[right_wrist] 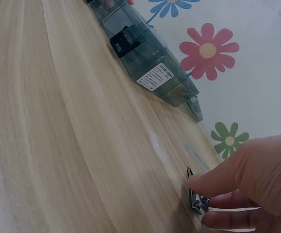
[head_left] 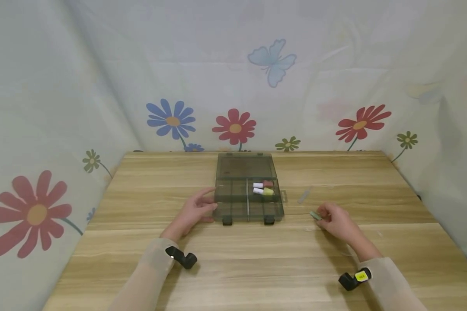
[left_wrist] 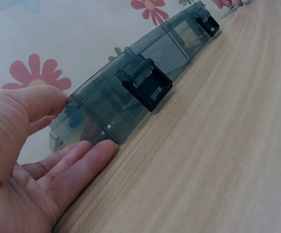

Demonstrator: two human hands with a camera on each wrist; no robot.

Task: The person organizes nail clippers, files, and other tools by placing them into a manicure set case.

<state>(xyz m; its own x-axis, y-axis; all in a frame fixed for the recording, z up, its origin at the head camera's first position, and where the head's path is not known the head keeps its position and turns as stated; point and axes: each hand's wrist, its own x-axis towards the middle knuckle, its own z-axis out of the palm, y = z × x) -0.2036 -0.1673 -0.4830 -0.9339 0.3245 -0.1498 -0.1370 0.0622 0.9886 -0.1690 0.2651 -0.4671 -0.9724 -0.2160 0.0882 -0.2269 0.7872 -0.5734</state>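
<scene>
A see-through dark green compartment box point(head_left: 231, 209) sits on the table with its lid point(head_left: 246, 166) folded back. My left hand point(head_left: 196, 211) rests against the box's left side, fingers loosely extended; in the left wrist view its fingertips point(left_wrist: 104, 147) touch the wall near a corner. To the right of the box, my right hand point(head_left: 336, 220) pinches a small flat metal piece point(right_wrist: 197, 200) between thumb and fingers, low over the table. It is silvery and dark, partly hidden by the thumb, and I cannot tell its kind.
Two small white-ended cylinders, one dark red point(head_left: 267, 184) and one yellow point(head_left: 268, 191), lie in a right-hand compartment. A translucent strip point(head_left: 304, 195) and a clear oval piece point(right_wrist: 158, 147) lie between box and right hand. A flower-printed cloth point(head_left: 202, 73) hangs behind the wooden table point(head_left: 241, 268).
</scene>
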